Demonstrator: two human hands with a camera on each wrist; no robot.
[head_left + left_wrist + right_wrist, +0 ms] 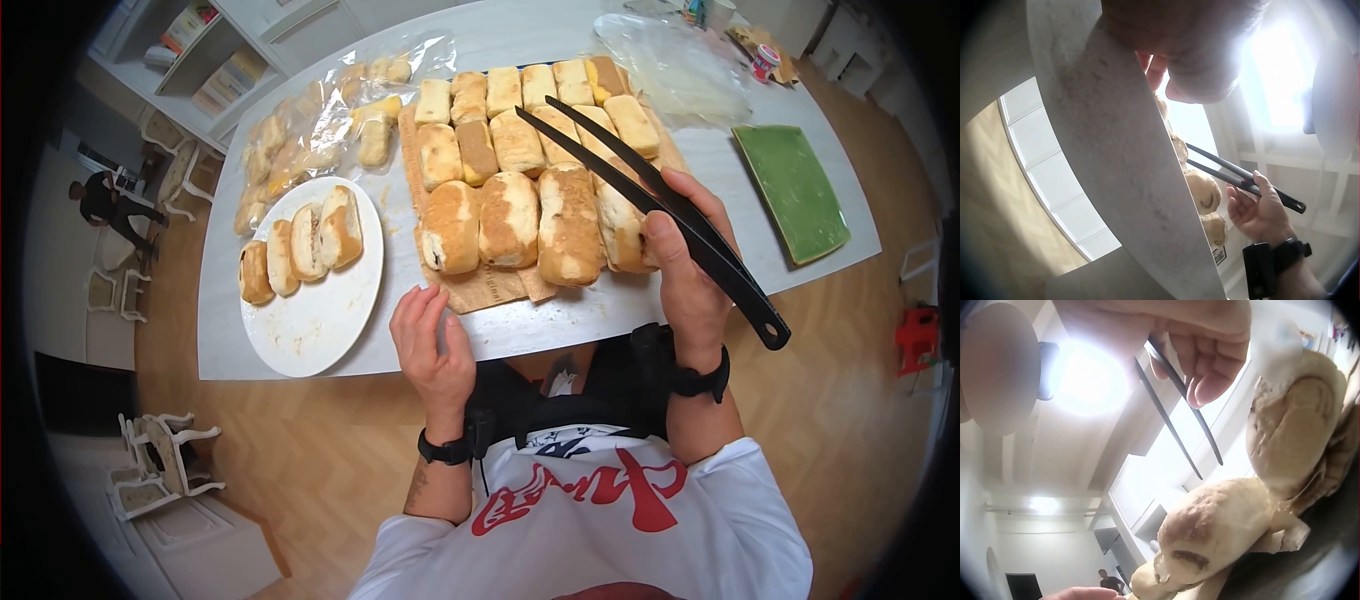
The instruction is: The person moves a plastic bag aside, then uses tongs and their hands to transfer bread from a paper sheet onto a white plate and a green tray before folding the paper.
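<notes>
My right hand (692, 265) grips a pair of black tongs (735, 283), thumb on one arm and fingers on the other. The two tips stand a little apart and overlap the upper rows of rolls in the head view. In the right wrist view the tongs (1175, 422) hang above a browned roll (1216, 525), with nothing between the tips. Browned bread rolls (508, 220) lie in rows on brown paper (480, 292). My left hand (435, 345) holds nothing, its fingers loosely bent at the table's front edge, near the paper's lower left corner.
A white plate (300, 345) on the left carries several bread pieces. Behind it lie clear bags (300, 140) with more bread. A green rectangular plate (795, 195) lies on the right. Further back are a clear plastic bag (670, 65) and a small red-and-white tub (765, 62).
</notes>
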